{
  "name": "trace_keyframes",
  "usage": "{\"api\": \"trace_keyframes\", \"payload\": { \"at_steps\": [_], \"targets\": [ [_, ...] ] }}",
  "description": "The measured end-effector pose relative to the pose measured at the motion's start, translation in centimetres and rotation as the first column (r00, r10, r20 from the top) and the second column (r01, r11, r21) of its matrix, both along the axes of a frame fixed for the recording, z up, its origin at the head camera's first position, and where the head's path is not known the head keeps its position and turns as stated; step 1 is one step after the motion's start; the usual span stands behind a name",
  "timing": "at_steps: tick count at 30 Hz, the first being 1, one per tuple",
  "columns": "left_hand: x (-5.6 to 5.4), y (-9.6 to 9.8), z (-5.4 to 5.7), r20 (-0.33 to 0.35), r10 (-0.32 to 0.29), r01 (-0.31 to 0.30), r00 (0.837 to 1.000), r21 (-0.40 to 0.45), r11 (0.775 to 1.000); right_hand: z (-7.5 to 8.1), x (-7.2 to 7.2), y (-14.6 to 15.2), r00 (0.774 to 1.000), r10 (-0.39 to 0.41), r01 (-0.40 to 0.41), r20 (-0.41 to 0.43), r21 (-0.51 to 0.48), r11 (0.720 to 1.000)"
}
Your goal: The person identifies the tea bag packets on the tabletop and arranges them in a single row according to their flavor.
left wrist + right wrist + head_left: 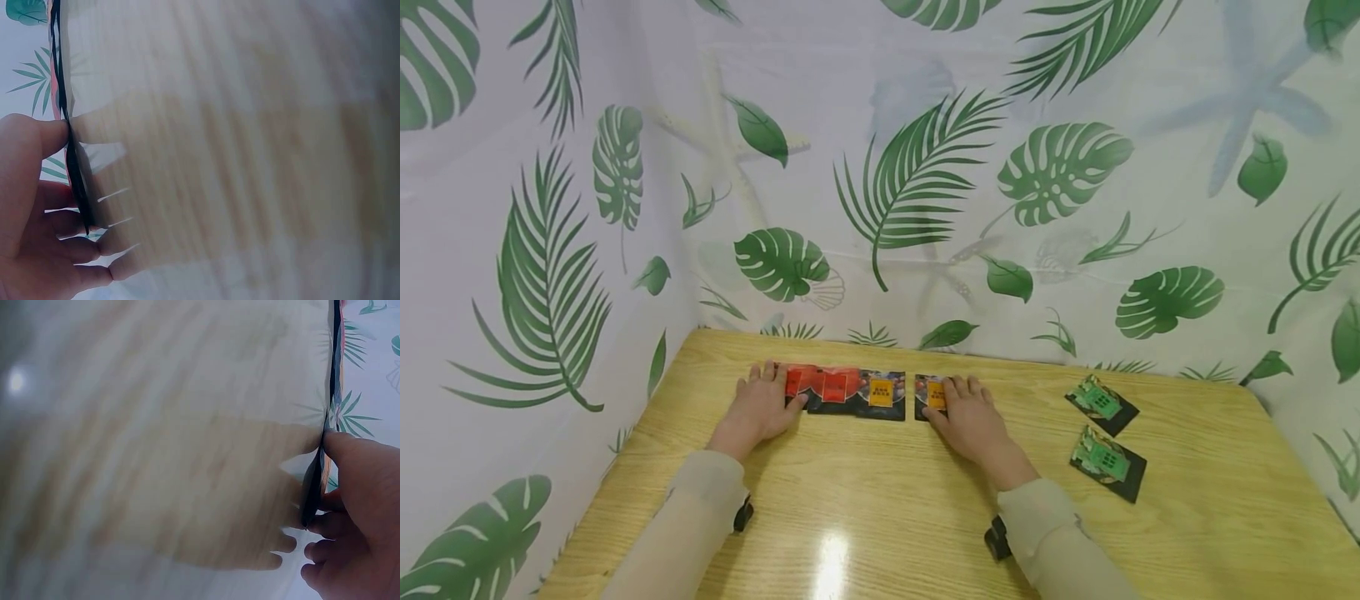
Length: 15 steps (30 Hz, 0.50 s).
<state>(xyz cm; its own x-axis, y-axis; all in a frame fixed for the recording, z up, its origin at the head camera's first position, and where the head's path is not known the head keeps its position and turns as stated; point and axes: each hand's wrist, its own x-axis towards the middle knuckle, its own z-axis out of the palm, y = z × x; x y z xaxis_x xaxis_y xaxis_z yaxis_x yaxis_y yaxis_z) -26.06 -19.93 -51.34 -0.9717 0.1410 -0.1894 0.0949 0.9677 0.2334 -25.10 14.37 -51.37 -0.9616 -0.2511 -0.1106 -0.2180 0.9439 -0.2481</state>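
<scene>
A row of small flat packets lies near the table's back edge in the head view. My left hand (760, 408) holds the leftmost red-and-black packet (796, 382) at its left end, thumb at the near edge and fingers partly covering it. Beside it are another red packet (834, 387) and a dark packet with a yellow label (881, 392), edges meeting or slightly overlapping. Past a narrow gap, my right hand (973, 421) holds a second yellow-labelled packet (922, 395), thumb near its front edge and fingers over its right end. Both wrist views show the packets edge-on.
Two green-and-black packets (1103, 403) (1108, 463) lie at an angle on the right side of the wooden table (865, 475). White cloth (820, 192) printed with green leaves hangs behind the table and along its left side. Light glares off the table's front.
</scene>
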Motion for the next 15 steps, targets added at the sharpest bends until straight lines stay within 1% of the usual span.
{"api": "trace_keyframes", "payload": {
  "at_steps": [15],
  "targets": [
    [-0.17, 0.05, -0.13, 0.004, 0.003, -0.003, 1.0, -0.004, 1.0, -0.19, -0.44, -0.99, 1.0, 0.004, -0.004, 0.027, 0.019, 1.0]
  ]
}}
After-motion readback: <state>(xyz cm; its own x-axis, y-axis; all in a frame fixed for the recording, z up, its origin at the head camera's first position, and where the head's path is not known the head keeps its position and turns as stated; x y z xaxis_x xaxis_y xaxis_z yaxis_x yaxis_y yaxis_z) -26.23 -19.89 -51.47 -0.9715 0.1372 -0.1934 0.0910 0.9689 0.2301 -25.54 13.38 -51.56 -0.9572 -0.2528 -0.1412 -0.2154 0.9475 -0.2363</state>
